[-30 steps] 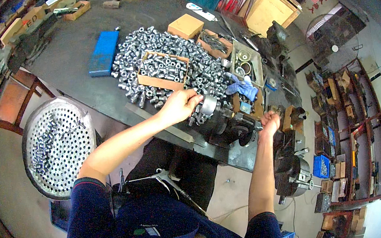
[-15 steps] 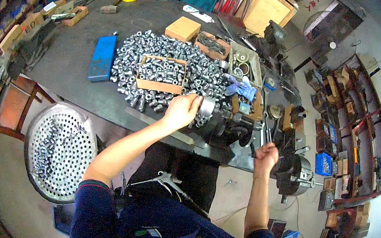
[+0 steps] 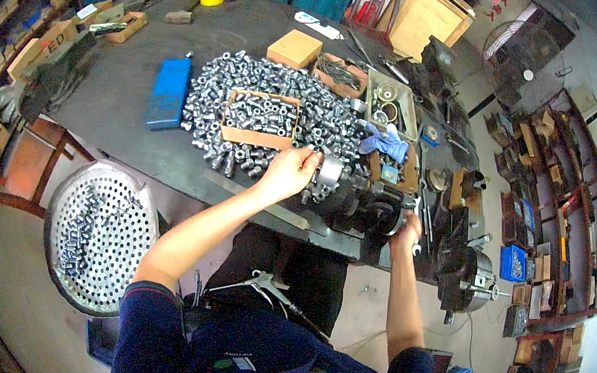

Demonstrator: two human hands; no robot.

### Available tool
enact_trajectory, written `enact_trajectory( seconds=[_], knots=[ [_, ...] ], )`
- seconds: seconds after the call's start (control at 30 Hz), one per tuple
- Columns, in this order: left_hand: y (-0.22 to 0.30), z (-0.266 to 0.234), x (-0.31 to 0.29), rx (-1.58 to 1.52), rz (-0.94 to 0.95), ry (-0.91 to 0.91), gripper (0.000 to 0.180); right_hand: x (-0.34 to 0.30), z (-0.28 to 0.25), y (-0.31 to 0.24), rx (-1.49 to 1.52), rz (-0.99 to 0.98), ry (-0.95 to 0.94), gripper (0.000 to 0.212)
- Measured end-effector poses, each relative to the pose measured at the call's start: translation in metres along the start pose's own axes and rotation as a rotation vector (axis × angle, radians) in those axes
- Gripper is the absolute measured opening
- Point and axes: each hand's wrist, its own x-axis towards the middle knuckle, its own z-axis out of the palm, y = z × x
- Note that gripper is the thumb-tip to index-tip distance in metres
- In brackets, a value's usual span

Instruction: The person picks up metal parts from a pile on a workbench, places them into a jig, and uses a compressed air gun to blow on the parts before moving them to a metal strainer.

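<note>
My left hand (image 3: 291, 174) is closed in a pinch at the face of a silver metal cylinder (image 3: 330, 169), which sits at the left end of a dark bench machine (image 3: 374, 204). Whatever lies between those fingertips is hidden. At the machine's right end my right hand (image 3: 406, 235) is wrapped round a metal handle (image 3: 409, 203), of which only short bright parts show. Behind my left hand spreads a big heap of metal nut-like fittings (image 3: 208, 103). A cardboard box (image 3: 256, 138) filled with the same fittings stands in it.
A blue box (image 3: 168, 94) lies left of the heap. Blue gloves (image 3: 385, 144) and a tray of rings (image 3: 406, 121) are behind the machine. A perforated metal pan (image 3: 129, 240) with fittings stands low at left. A dark round chuck (image 3: 472, 273) is at right.
My right hand has moved left, closer to the machine, with its handle turned. My left hand stays at the silver cylinder. The whole view has shifted slightly.
</note>
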Motion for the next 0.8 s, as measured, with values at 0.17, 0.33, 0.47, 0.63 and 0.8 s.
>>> enact_trajectory(
  seconds=[0.17,0.33,0.47,0.63,0.8],
  knots=[
    [0.003,-0.004,0.007,-0.111,-0.138,-0.146,0.035,0.053,0.035,-0.036,-0.427,-0.7,-0.232,0.009],
    [0.002,-0.016,0.002,-0.141,-0.197,-0.205,0.036,-0.049,0.045,-0.086,0.26,-0.374,-0.302,0.012],
    [-0.008,-0.032,0.01,-0.124,-0.146,-0.163,0.035,-0.071,-0.017,-0.064,0.18,-0.241,-0.334,0.016],
    [-0.046,-0.095,0.058,0.513,0.046,0.256,0.015,-0.047,-0.031,-0.022,0.18,-0.054,-0.265,0.016],
    [-0.099,-0.117,0.089,0.825,0.029,0.304,0.019,-0.041,-0.022,-0.018,0.14,-0.063,-0.243,0.015]
  ],
)
